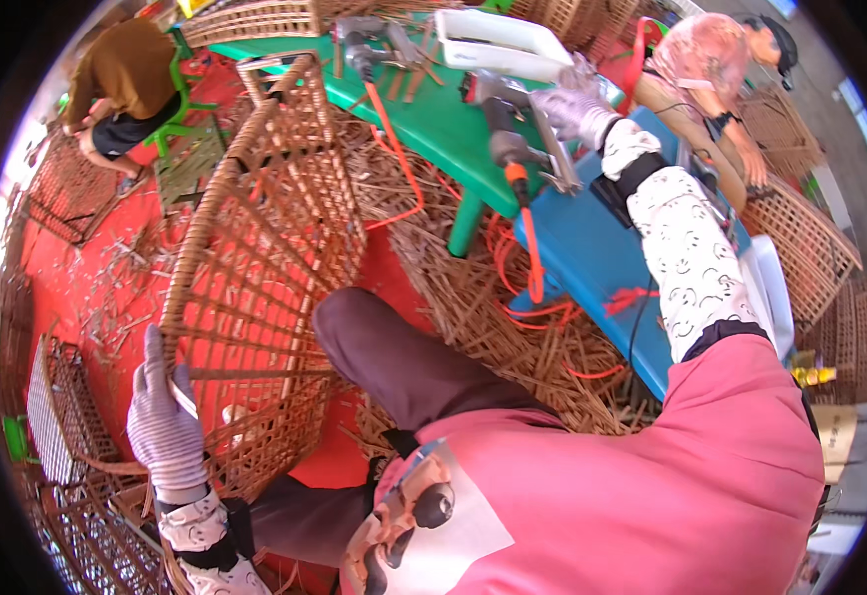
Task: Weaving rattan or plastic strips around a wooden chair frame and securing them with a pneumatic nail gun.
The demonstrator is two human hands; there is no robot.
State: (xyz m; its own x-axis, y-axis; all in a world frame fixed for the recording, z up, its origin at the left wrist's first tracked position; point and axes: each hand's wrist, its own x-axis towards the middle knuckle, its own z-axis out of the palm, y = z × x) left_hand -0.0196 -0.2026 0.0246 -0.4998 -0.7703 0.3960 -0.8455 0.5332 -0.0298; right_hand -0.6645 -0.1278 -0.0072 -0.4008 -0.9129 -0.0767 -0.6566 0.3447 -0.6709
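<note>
A tall brown woven rattan basket (pixel 255 248) leans on its side across my lap at the left, its open lattice facing me. My left hand (pixel 164 426), in a striped grey-lilac glove, grips its rim near the lower end, forefinger lying along the edge. A small whitish strip shows beside the thumb; I cannot tell whether it is held. My right hand (pixel 574 114), gloved alike, reaches far out over the green table (pixel 408 124). Its fingers look spread, between a grey air-powered tool (pixel 505 129) and a white plastic tray (pixel 503 42).
Another air tool (pixel 359 45) lies on the green table, with an orange hose (pixel 394 149). A blue stool (pixel 587 248) stands at my right. Cane scraps (pixel 493 327) cover the red floor. Co-workers sit at far left (pixel 126 74) and far right (pixel 701 59); more baskets (pixel 66 416) stand around.
</note>
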